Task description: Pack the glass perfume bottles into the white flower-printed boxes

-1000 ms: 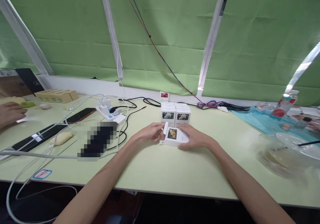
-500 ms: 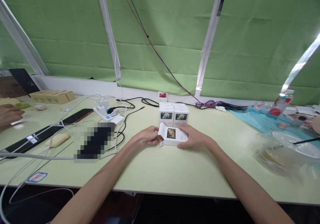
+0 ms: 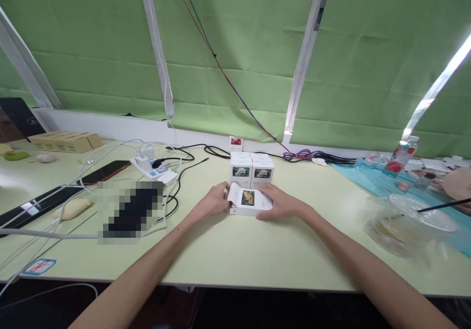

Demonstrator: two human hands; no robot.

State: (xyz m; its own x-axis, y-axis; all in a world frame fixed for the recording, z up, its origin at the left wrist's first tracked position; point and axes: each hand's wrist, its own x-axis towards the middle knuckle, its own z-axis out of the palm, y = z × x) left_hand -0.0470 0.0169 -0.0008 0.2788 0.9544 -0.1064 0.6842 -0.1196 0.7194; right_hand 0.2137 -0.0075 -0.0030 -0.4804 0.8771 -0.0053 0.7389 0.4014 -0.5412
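Observation:
A small white cardboard box with a yellow-flower picture lies flat on the table, its left end toward my left hand. The fingers of that hand are bent against the end flap, which stands partly up; some fingertips are hidden behind it. My right hand grips the box's right end, with the thumb at the near side and fingers along the far side. Just behind the box stand several similar white boxes with white-flower pictures, packed side by side.
A small card with a red picture stands by the wall. Left are a power strip, cables and a yellow carton row. At right are a lidded plastic container, a bottle and blue plastic sheeting.
The box's left end flap and side tab have been pushed inward by my left hand. My right hand keeps its hold. The other person's hand at far left has gone from view.

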